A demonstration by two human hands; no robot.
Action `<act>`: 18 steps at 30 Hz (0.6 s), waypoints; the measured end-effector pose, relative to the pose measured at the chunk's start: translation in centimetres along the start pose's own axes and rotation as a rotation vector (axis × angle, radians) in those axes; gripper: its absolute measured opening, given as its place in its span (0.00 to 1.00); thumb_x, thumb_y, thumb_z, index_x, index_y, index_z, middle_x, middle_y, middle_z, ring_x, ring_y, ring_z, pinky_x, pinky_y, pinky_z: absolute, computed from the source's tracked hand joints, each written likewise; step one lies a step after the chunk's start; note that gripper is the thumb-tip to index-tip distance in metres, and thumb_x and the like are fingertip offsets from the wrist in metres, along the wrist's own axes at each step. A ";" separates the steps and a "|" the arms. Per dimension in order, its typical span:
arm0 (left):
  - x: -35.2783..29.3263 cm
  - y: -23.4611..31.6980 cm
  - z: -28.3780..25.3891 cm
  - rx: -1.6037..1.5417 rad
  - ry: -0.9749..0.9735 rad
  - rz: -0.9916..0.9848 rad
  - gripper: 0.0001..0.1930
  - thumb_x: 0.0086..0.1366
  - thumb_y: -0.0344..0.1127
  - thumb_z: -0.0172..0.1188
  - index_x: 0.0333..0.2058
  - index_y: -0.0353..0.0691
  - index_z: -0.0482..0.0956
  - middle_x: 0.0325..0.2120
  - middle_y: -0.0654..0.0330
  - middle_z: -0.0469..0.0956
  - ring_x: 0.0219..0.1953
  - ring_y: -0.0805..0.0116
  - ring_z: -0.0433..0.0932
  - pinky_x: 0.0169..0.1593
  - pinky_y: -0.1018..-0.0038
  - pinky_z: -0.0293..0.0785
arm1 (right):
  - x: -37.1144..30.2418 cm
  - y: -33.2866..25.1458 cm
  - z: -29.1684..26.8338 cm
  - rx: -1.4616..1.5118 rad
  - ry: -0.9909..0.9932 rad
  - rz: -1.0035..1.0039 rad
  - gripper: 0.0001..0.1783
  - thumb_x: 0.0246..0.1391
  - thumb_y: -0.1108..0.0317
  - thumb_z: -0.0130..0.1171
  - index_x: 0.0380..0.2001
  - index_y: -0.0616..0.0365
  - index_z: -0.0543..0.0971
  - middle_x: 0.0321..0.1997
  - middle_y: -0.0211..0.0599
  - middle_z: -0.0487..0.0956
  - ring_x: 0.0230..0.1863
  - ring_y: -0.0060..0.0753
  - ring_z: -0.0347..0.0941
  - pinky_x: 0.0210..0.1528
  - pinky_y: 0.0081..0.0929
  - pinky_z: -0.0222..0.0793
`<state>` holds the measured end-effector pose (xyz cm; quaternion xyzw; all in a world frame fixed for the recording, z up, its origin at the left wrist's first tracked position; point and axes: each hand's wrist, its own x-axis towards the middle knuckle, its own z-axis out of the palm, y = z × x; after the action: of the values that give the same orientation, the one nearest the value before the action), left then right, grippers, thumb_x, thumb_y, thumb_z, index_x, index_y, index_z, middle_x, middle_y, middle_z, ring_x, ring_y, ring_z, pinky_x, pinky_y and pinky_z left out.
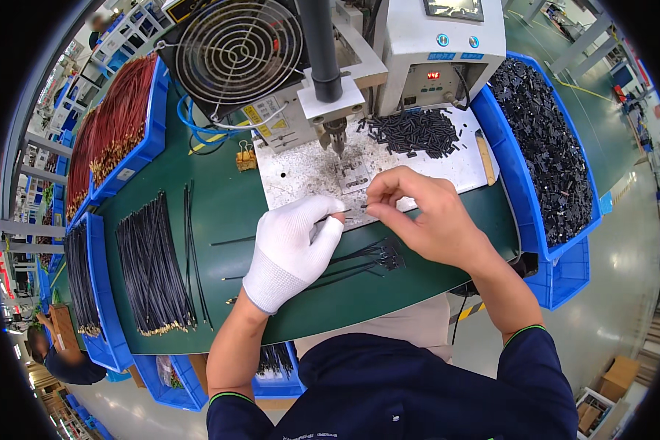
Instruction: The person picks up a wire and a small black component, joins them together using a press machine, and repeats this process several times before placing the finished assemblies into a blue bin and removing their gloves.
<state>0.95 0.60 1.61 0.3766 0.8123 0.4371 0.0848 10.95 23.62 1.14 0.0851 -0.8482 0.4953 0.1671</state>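
Observation:
My left hand (301,238), in a white knitted glove with bare fingertips, pinches a thin black cable (231,241) whose tail sticks out to the left. Facing it, my bare right hand (422,213) has thumb and forefinger closed on a small black sleeve (364,207), just apart from the cable's tip. Both hands are over the front edge of the press's metal base plate (301,183), below the press head (335,139). Several black cables with dark end pieces (385,257) lie on the green table under my hands. A heap of short black sleeves (418,132) covers the plate's back right.
A wide bundle of black cables (152,264) lies left on the table (224,282). Blue bins hold red cables (117,110), more black cables (81,279) and small black parts (543,147). A caged fan (240,51) and a control box (440,66) stand behind the plate.

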 end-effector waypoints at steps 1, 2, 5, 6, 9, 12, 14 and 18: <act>0.0 0.0 0.0 0.002 0.000 -0.002 0.05 0.73 0.32 0.68 0.43 0.40 0.90 0.33 0.49 0.88 0.31 0.48 0.87 0.38 0.62 0.82 | 0.0 -0.3 0.1 -0.011 -0.003 -0.016 0.12 0.67 0.78 0.72 0.51 0.63 0.82 0.41 0.40 0.88 0.37 0.36 0.86 0.43 0.34 0.82; 0.0 0.0 0.1 0.005 0.000 0.007 0.05 0.72 0.32 0.68 0.43 0.40 0.89 0.33 0.49 0.87 0.31 0.48 0.87 0.38 0.62 0.82 | 0.0 -0.4 0.1 -0.009 -0.009 -0.018 0.12 0.67 0.79 0.71 0.51 0.63 0.82 0.41 0.41 0.87 0.38 0.36 0.86 0.43 0.34 0.82; 0.0 0.2 0.1 0.006 -0.004 0.013 0.05 0.72 0.32 0.68 0.42 0.40 0.89 0.32 0.50 0.87 0.31 0.48 0.87 0.38 0.61 0.83 | 0.1 -0.6 -0.1 -0.011 -0.022 -0.006 0.12 0.67 0.79 0.71 0.51 0.63 0.82 0.40 0.41 0.87 0.38 0.37 0.86 0.43 0.34 0.82; 0.0 0.2 0.1 0.005 -0.007 0.009 0.05 0.72 0.32 0.68 0.42 0.41 0.89 0.32 0.50 0.87 0.32 0.48 0.87 0.38 0.61 0.83 | 0.1 -0.6 -0.1 -0.015 -0.020 -0.006 0.12 0.67 0.79 0.71 0.51 0.63 0.82 0.40 0.41 0.87 0.38 0.37 0.86 0.43 0.34 0.82; 0.1 0.6 0.2 -0.013 -0.010 -0.006 0.05 0.72 0.32 0.68 0.42 0.41 0.89 0.32 0.50 0.87 0.32 0.47 0.87 0.39 0.60 0.83 | 0.1 -0.6 -0.2 -0.026 -0.021 -0.018 0.12 0.67 0.79 0.71 0.51 0.63 0.82 0.40 0.42 0.86 0.38 0.37 0.86 0.43 0.34 0.82; 0.1 0.4 0.2 0.012 -0.016 0.021 0.05 0.72 0.33 0.67 0.41 0.41 0.89 0.32 0.50 0.87 0.33 0.46 0.87 0.40 0.59 0.83 | 0.2 -0.8 0.0 -0.021 -0.031 -0.027 0.12 0.66 0.80 0.71 0.51 0.63 0.81 0.40 0.42 0.87 0.38 0.38 0.86 0.43 0.35 0.82; 0.1 0.5 0.2 0.016 -0.026 0.013 0.05 0.72 0.33 0.67 0.41 0.41 0.89 0.32 0.50 0.87 0.33 0.46 0.87 0.40 0.59 0.83 | 0.2 -0.8 0.1 -0.054 -0.023 -0.009 0.12 0.64 0.78 0.75 0.49 0.64 0.84 0.43 0.39 0.89 0.39 0.34 0.87 0.45 0.31 0.84; 0.0 0.3 0.3 0.058 -0.013 0.051 0.05 0.72 0.32 0.66 0.41 0.41 0.89 0.32 0.50 0.87 0.34 0.45 0.88 0.41 0.57 0.83 | 0.3 -0.9 0.1 -0.085 -0.025 -0.064 0.13 0.63 0.79 0.75 0.48 0.64 0.84 0.42 0.41 0.88 0.38 0.36 0.87 0.44 0.32 0.83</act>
<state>1.23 0.89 1.66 0.4022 0.8144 0.4128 0.0680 10.91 23.08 1.93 0.1112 -0.8674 0.4522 0.1755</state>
